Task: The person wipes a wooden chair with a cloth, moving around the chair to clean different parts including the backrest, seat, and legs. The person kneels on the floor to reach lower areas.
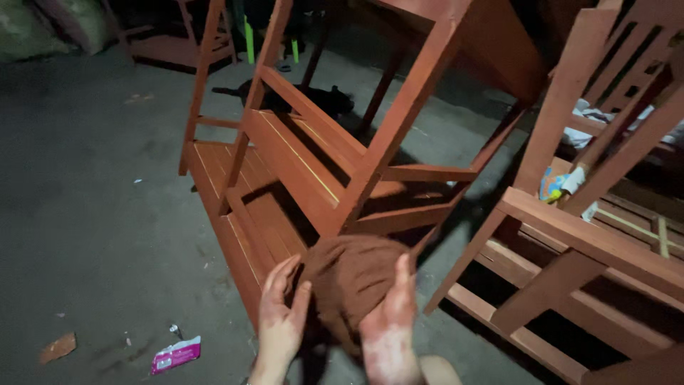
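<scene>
Fingers of both hands, the left hand (280,314) and the right hand (388,321), curl loosely around a brown rag (349,281), gripping it between them just before the red-stained bench (285,171). It seems the staining step; next the rag must press flat on bare wood

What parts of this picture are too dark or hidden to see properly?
- Dark shape on the floor, head view: behind the red-brown wooden frame, too dim to say what it is.
- Brown cloth wad: its lower part is hidden by the left hand and right hand.
- Both arms: cut off by the bottom edge.
- Pink wrapper: too small to identify.
- Top left corner: too dark.
</scene>
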Motion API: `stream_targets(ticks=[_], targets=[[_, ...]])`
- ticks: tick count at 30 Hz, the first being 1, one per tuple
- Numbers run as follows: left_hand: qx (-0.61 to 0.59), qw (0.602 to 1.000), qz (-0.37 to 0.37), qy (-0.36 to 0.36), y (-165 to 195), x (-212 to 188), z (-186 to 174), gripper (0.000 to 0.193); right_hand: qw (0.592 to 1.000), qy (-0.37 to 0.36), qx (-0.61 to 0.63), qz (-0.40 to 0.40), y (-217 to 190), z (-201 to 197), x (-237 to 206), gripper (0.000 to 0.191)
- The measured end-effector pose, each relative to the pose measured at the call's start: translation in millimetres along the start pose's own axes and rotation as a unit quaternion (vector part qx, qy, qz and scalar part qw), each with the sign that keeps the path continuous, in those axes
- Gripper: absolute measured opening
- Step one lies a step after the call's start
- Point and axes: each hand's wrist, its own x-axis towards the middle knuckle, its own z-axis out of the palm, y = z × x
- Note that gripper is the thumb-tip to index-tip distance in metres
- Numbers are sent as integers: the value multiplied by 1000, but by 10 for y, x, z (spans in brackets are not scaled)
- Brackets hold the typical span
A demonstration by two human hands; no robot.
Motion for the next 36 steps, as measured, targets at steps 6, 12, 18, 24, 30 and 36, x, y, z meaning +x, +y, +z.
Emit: stream_targets(ticks=[6,12,18,24,30,36], targets=[[89,995,-43,5,5,18,30,42,988,-64,-54,-130,-540,421,188,54],[133,990,-25,-49,-65,222,48,36,690,-98,-503,-511,-139,738,595,40],[85,992,-21,-86,-366,290,-94,36,585,-125,-602,-529,552,160,533,68],[13,995,-82,-46,-487,179,-105,39,565,-170,-670,-450,1185,-668,401,69],[29,996,-66,-47,-525,10,-159,38,653,-244,-625,-353,1636,-1528,192,46],[8,996,-82,-44,-624,-221,-265,35,984,-18,-179,13,1320,-1255,155,50]])
